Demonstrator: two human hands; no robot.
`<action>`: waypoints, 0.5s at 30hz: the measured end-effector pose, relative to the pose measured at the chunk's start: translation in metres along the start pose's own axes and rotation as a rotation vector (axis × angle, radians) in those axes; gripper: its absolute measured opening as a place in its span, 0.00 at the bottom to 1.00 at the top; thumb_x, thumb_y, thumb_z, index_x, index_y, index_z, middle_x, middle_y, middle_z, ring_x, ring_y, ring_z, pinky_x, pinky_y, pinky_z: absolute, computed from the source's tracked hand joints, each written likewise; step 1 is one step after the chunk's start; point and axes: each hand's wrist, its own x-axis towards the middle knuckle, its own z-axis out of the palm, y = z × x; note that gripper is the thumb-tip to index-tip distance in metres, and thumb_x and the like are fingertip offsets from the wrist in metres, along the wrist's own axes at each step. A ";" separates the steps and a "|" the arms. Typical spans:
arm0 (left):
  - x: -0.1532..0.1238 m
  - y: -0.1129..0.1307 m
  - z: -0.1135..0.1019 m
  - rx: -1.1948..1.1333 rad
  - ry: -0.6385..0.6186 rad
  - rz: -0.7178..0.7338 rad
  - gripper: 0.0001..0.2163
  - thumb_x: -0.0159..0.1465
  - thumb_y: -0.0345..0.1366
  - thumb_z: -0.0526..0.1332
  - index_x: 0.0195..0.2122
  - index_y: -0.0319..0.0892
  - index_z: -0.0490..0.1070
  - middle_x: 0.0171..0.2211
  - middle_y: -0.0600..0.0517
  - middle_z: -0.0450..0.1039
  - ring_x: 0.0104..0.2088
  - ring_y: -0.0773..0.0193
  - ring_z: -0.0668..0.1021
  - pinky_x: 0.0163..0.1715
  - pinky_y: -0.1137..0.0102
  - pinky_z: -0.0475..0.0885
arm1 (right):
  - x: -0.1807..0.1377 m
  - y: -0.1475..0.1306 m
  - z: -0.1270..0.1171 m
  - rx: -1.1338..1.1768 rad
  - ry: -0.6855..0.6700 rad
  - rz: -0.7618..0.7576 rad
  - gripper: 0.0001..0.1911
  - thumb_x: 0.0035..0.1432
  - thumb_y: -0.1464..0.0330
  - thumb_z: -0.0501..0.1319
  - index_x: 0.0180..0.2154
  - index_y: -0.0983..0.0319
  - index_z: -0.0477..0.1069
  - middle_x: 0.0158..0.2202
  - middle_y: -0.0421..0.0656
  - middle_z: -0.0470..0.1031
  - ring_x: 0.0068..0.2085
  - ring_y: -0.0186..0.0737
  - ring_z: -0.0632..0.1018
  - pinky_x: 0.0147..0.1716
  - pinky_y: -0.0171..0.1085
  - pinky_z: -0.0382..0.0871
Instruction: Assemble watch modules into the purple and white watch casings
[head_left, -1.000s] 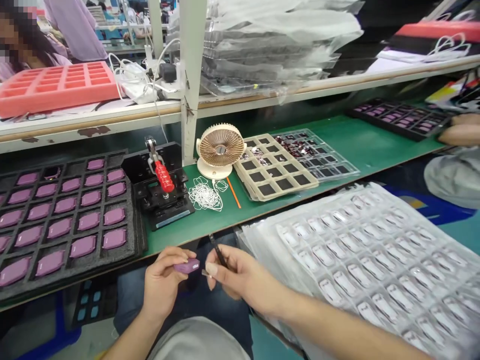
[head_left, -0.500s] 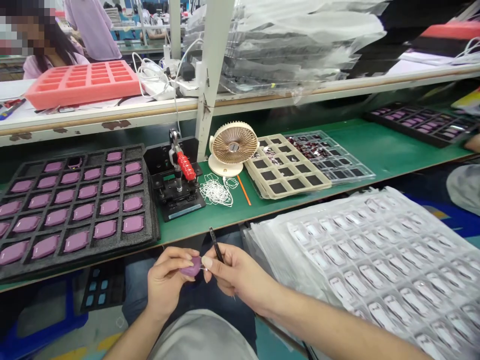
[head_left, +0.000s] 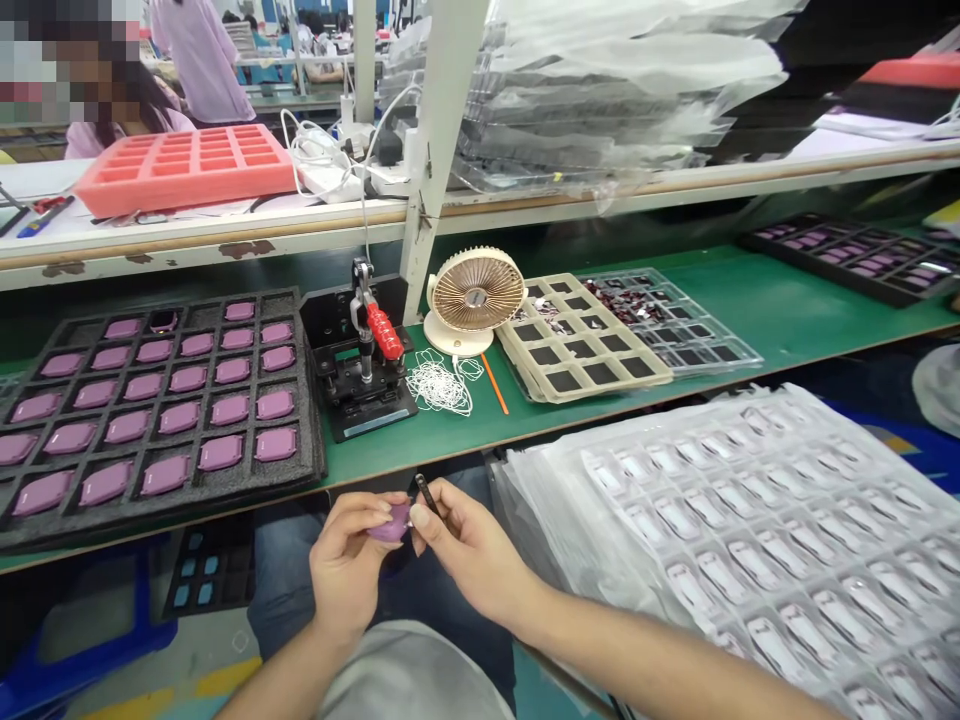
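My left hand (head_left: 351, 565) pinches a small purple part (head_left: 390, 523) below the bench's front edge, over my lap. My right hand (head_left: 463, 548) meets it, fingers closed round thin black tweezers (head_left: 426, 492) whose upper end sticks up between the two hands. The thumb and forefinger of the right hand press against the purple part. The tweezer tips are hidden behind the fingers.
A black foam tray (head_left: 150, 400) of purple parts lies at the left. A black toggle press (head_left: 364, 360) with a red handle, a small beige fan (head_left: 469, 300), a beige tray (head_left: 581, 345) and white loops (head_left: 439, 385) stand on the green bench. Stacked clear blister trays (head_left: 750, 510) fill the right.
My hands have come together: the right hand closed the gap and now touches the purple part. The view has swung left, so the bench things sit further right in the picture.
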 end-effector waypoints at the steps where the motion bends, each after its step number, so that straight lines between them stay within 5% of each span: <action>1: -0.001 -0.001 0.001 0.001 0.008 -0.010 0.12 0.63 0.23 0.71 0.42 0.47 0.81 0.42 0.53 0.79 0.47 0.53 0.87 0.47 0.59 0.84 | 0.001 0.000 -0.001 -0.007 -0.008 0.002 0.25 0.68 0.45 0.63 0.36 0.60 0.66 0.29 0.37 0.71 0.33 0.35 0.71 0.38 0.37 0.66; 10: -0.013 -0.011 0.007 -0.078 0.102 -0.152 0.09 0.64 0.26 0.71 0.41 0.48 0.81 0.42 0.53 0.78 0.47 0.57 0.86 0.47 0.65 0.82 | 0.005 0.006 0.004 0.069 -0.007 0.077 0.27 0.62 0.43 0.68 0.39 0.58 0.64 0.31 0.37 0.70 0.33 0.36 0.70 0.36 0.37 0.66; 15: -0.015 -0.021 0.009 -0.028 0.151 -0.249 0.05 0.66 0.34 0.72 0.42 0.47 0.80 0.43 0.52 0.79 0.44 0.62 0.84 0.46 0.69 0.80 | 0.012 0.004 -0.006 -0.172 0.012 0.021 0.23 0.68 0.46 0.63 0.39 0.59 0.67 0.32 0.39 0.73 0.34 0.37 0.73 0.35 0.37 0.69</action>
